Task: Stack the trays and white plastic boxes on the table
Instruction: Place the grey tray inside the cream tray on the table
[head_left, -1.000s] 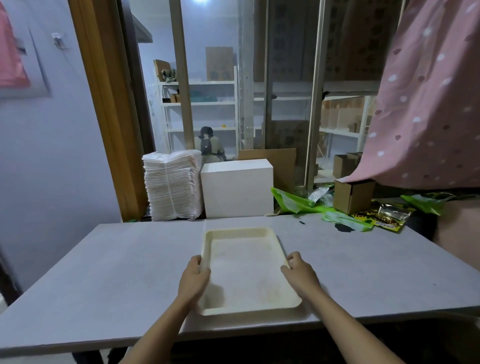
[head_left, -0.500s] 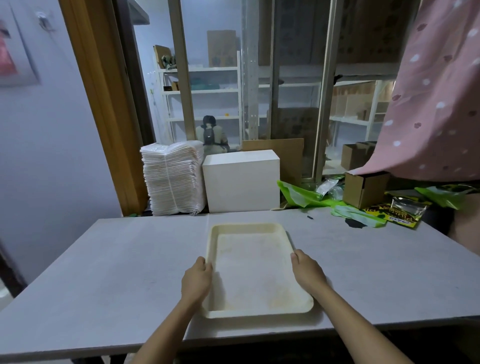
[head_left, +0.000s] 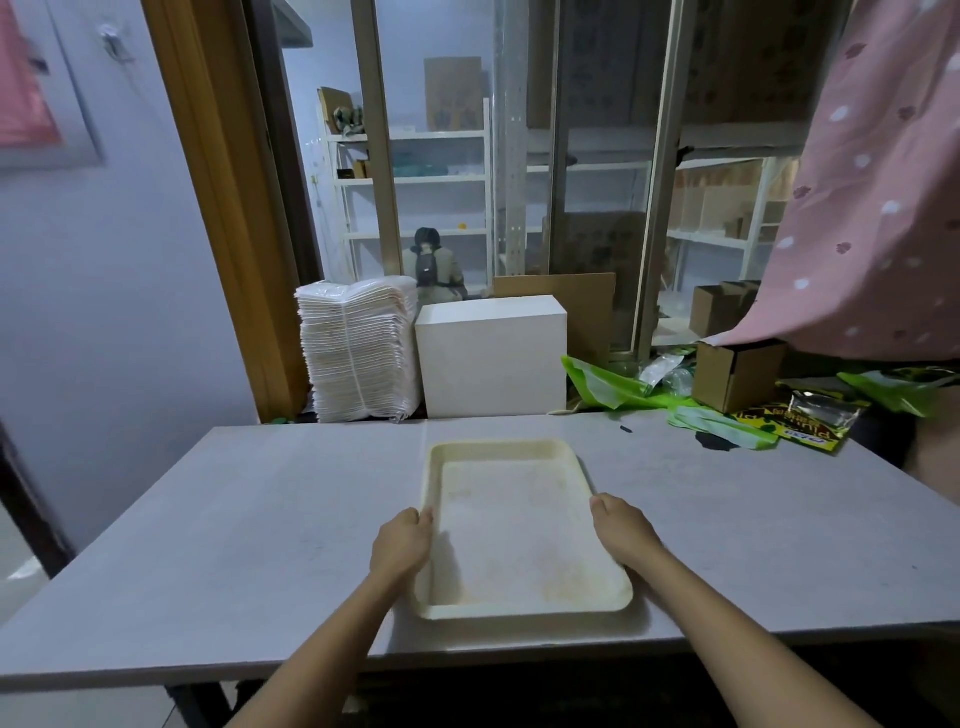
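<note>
Both hands, left hand (head_left: 402, 540) and right hand (head_left: 621, 530), grip cream tray (head_left: 514, 530) on table (head_left: 249, 519)

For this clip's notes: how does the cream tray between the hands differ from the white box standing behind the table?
The tray is shallow, open-topped and cream with brownish staining; the white box is tall, closed and clean white. The tray lies flat on the table near its front edge, while the box stands beyond the far edge, beside a stack of white sheets. The left hand and right hand grip the tray's long sides; nothing touches the box. Both are rectangular.
</note>
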